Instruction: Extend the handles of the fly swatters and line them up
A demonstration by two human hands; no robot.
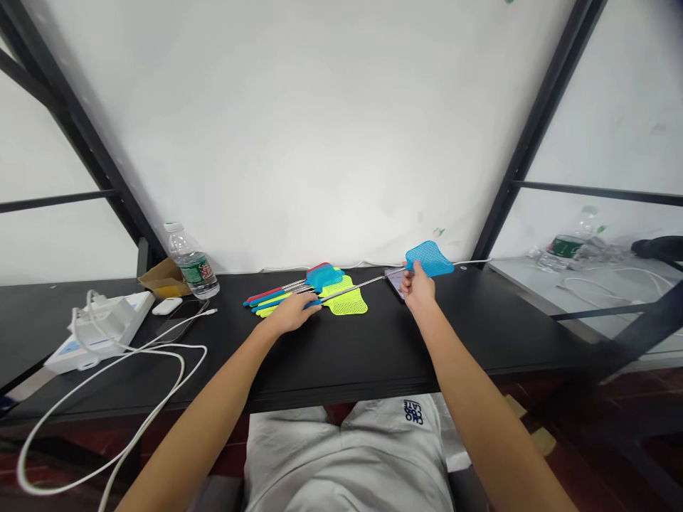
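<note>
The right hand (420, 286) pinches the blue swatter (430, 257) by its neck, right of centre; the left hand (293, 311), mid-frame, is curled round its handle — presumably a two-ended grip to steady the long rod. The stacked swatters (349, 304) lie just beyond the left hand, their handles all leftward, likely for tidiness. The bottle (197, 272), left of frame, has an illegible green label; the shorts (331, 469), bottom centre, read "CHO" and "LATE" — upside down.

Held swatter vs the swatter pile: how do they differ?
Pose: held swatter stretches between left hand and right hand; swatter pile lies on the black table.
Colour: held swatter has blue head and grip; swatter pile mixes red, blue, yellow.
Shaft: held swatter's looks longer than those visible in swatter pile.
Shared: perforated heads, metal shafts.
</note>
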